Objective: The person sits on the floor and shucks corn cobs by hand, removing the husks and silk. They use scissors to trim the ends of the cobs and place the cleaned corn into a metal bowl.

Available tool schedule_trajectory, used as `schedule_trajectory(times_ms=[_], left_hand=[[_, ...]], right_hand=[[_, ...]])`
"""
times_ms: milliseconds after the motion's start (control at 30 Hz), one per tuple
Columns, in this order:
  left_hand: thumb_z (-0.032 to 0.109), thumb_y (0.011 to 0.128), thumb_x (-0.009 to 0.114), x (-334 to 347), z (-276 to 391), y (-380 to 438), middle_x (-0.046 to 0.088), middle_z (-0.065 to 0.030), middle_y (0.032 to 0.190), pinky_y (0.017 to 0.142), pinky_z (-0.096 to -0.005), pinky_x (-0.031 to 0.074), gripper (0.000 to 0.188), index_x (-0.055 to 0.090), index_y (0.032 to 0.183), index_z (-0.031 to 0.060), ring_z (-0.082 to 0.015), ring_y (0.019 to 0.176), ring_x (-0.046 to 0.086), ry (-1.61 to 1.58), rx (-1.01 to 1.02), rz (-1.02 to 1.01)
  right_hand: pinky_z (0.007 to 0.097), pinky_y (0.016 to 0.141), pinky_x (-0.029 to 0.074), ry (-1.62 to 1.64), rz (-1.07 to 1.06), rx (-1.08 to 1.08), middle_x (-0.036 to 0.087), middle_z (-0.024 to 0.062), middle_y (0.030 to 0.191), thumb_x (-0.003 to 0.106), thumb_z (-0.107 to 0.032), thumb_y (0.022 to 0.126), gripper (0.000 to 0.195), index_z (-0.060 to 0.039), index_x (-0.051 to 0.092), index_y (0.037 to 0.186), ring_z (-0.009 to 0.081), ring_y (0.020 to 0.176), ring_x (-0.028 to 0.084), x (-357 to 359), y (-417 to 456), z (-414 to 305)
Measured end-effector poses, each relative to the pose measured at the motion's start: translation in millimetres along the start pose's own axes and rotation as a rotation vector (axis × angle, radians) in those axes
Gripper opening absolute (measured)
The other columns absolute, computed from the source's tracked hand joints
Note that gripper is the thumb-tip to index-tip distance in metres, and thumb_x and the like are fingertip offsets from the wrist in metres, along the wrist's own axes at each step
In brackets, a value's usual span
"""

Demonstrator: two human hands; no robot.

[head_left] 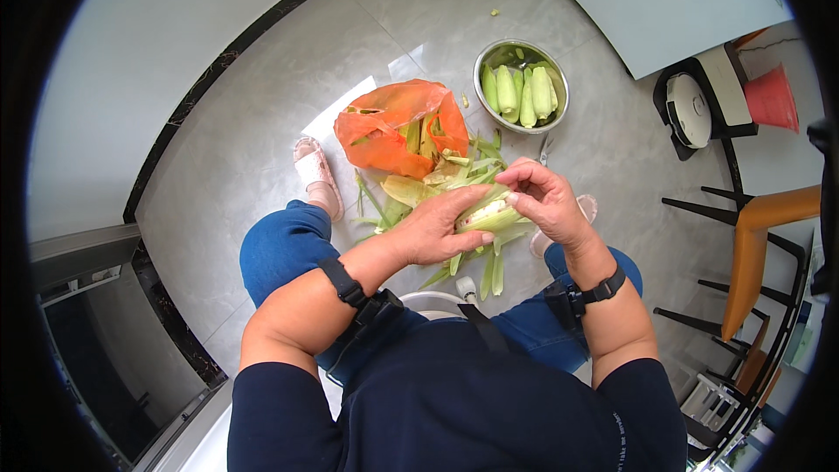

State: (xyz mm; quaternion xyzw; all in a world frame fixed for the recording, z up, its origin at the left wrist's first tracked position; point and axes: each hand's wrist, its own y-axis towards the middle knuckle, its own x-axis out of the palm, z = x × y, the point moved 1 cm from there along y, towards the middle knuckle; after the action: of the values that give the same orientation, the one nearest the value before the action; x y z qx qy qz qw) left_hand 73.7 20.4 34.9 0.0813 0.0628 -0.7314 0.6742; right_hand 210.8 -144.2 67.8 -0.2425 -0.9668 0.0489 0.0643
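An ear of corn (488,213), its husk partly peeled back so that pale and reddish kernels show, lies in my left hand (436,223). My right hand (547,203) is at the far end of the ear, thumb and forefinger at the edge of the husk; whether they pinch it is unclear. Beneath and around the ear, loose green husks (488,275) are heaped on the floor. Just beyond them sits an orange plastic bag (377,151) with husks inside. A round metal bowl (565,105) to the upper right holds several ears in light green husk.
Scissors or a similar metal tool (545,149) lie below the bowl, partly hidden. A robot vacuum (688,110) is docked at the right, beside a red bin (773,98). An orange-brown chair (747,269) stands right; a white appliance door (655,6) is at upper right.
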Motion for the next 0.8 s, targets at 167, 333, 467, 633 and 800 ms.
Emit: schedule_trajectory(times_ms=[167,333,467,633,800], left_hand=[[0.032,0.082,0.073,-6.6,1.6,-3.2,0.061,-0.0119,0.118,0.094,-0.0348,0.045,0.065,0.047,0.136,0.0089,-0.0235,0.107,0.059,-0.220,-0.094,-0.052],[0.032,0.080,0.076,-9.7,-4.4,-6.3,0.062,-0.0084,0.114,0.092,-0.0315,0.045,0.064,0.050,0.133,0.0077,-0.0174,0.104,0.058,-0.273,-0.164,-0.190],[0.029,0.080,0.077,-8.4,-10.8,-9.5,0.061,-0.0067,0.112,0.091,-0.0307,0.045,0.063,0.050,0.133,0.0069,-0.0153,0.103,0.057,-0.359,-0.205,-0.248],[0.026,0.080,0.077,-12.5,-6.2,-7.5,0.061,-0.0054,0.111,0.091,-0.0302,0.045,0.063,0.050,0.132,0.0066,-0.0135,0.102,0.056,-0.352,-0.258,-0.289],[0.027,0.078,0.079,-12.9,-5.2,-3.6,0.063,-0.0069,0.109,0.089,-0.0306,0.046,0.062,0.051,0.130,0.0063,-0.0155,0.099,0.059,-0.315,-0.227,-0.260]], right_hand=[[0.0278,0.082,0.044,-0.359,-0.013,-0.269,0.055,0.0046,0.096,0.059,0.009,0.081,0.027,-0.0048,0.066,0.104,0.0157,0.091,0.054,0.8,0.5,-5.2],[0.0291,0.080,0.046,-0.506,-0.110,-0.181,0.057,0.0056,0.094,0.061,0.007,0.080,0.024,-0.0074,0.071,0.096,0.0183,0.089,0.057,1.7,-4.3,-12.8],[0.0294,0.078,0.047,-0.457,-0.129,-0.122,0.059,0.0055,0.093,0.063,0.001,0.082,0.016,-0.0053,0.071,0.095,0.0175,0.088,0.058,0.7,-5.6,-7.7],[0.0295,0.078,0.047,-0.370,-0.142,-0.044,0.060,0.0052,0.092,0.065,-0.005,0.086,0.009,-0.0029,0.070,0.093,0.0166,0.087,0.058,-1.3,-5.2,-2.8],[0.0283,0.080,0.045,-0.224,-0.096,-0.056,0.057,0.0044,0.092,0.063,-0.008,0.090,0.007,-0.0033,0.067,0.094,0.0154,0.088,0.055,2.9,-6.9,8.9]])
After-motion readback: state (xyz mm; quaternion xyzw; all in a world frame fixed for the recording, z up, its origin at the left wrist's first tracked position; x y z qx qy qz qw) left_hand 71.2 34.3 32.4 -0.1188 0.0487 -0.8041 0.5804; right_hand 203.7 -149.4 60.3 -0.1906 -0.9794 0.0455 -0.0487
